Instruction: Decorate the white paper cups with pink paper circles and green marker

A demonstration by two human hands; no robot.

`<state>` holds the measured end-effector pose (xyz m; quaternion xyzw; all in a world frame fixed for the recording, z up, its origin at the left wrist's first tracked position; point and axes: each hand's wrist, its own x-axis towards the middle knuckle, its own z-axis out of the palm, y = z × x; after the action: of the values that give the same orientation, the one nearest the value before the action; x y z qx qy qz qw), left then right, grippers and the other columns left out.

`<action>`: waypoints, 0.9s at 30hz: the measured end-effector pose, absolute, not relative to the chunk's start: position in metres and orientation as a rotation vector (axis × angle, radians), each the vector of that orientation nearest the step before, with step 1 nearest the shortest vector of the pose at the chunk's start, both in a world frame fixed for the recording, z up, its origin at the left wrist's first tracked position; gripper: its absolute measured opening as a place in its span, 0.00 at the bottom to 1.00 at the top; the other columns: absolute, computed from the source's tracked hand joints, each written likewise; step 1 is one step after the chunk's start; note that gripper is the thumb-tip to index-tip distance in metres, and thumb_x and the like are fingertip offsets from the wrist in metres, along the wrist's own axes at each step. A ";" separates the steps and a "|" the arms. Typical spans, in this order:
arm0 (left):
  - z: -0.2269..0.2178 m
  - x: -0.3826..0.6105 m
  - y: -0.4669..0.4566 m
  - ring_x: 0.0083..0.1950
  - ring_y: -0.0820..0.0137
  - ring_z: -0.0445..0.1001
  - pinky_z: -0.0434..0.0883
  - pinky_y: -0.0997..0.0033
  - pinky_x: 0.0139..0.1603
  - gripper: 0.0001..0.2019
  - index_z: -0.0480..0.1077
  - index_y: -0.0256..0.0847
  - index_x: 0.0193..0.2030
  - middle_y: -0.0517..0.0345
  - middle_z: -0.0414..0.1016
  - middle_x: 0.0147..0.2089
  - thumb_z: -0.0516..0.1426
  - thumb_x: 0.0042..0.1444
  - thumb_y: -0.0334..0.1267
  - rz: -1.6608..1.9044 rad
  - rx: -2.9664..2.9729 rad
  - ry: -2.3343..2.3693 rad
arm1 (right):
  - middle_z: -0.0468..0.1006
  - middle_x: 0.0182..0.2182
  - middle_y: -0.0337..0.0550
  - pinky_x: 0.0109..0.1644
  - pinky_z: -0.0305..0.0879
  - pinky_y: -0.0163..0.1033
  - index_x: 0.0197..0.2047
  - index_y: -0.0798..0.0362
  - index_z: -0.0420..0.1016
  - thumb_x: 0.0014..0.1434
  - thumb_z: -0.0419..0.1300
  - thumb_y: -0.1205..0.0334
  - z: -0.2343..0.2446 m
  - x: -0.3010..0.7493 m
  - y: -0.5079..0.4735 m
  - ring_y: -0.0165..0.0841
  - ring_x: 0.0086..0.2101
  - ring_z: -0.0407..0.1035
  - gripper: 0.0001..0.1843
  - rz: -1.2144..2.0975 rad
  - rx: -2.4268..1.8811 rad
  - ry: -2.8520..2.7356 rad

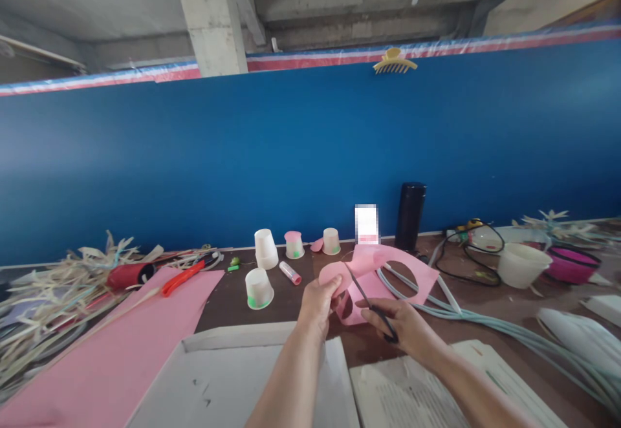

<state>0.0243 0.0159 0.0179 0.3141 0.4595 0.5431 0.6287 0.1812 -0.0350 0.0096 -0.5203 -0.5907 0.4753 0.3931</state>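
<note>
My left hand (320, 299) pinches a piece of pink paper (412, 263), thumb on top, near a rounded part of it. Round holes have been cut out of the sheet, which spreads to the right above the table. In my right hand (395, 324) is a pair of black-handled scissors (359, 282), its blades reaching up and left against the paper beside my left fingers. Beyond my hands stand white paper cups, one with a pink top (293, 236) and another with a pink piece beside it (330, 240). A glue stick (290, 273) lies nearby.
A white box lid (233, 376) and a printed sheet (407, 389) lie in front. On the left are pink paper (121, 350), orange-handled scissors (183, 278) and a heap of strips (63, 292). A black bottle (410, 216), pale cords (524, 334) and pots (521, 265) are at right.
</note>
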 end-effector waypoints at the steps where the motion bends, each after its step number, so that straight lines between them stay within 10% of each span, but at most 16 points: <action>1: 0.019 0.024 0.016 0.21 0.79 0.63 0.63 0.77 0.25 0.18 0.70 0.34 0.31 0.62 0.67 0.23 0.67 0.35 0.41 1.242 0.715 1.053 | 0.56 0.16 0.32 0.20 0.40 0.32 0.42 0.58 0.75 0.48 0.60 0.43 0.010 0.182 -0.035 0.22 0.19 0.48 0.27 1.207 -1.309 -1.507; 11: 0.020 0.021 0.016 0.22 0.78 0.65 0.64 0.78 0.25 0.17 0.70 0.35 0.31 0.61 0.69 0.24 0.67 0.35 0.41 1.255 0.695 1.060 | 0.52 0.16 0.31 0.21 0.38 0.32 0.28 0.57 0.72 0.48 0.60 0.44 0.014 0.182 -0.036 0.22 0.19 0.44 0.21 1.210 -1.244 -1.557; 27: 0.012 0.023 0.018 0.25 0.73 0.69 0.65 0.75 0.25 0.18 0.73 0.34 0.32 0.55 0.72 0.26 0.66 0.37 0.45 1.221 0.876 1.111 | 0.56 0.16 0.31 0.21 0.40 0.32 0.35 0.58 0.75 0.47 0.61 0.44 0.014 0.180 -0.036 0.22 0.19 0.47 0.24 1.217 -1.280 -1.492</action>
<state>0.0228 0.0183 0.0116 0.3769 0.4780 0.5256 0.5943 0.1805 -0.0357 0.0140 -0.5065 -0.5907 0.4819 0.4029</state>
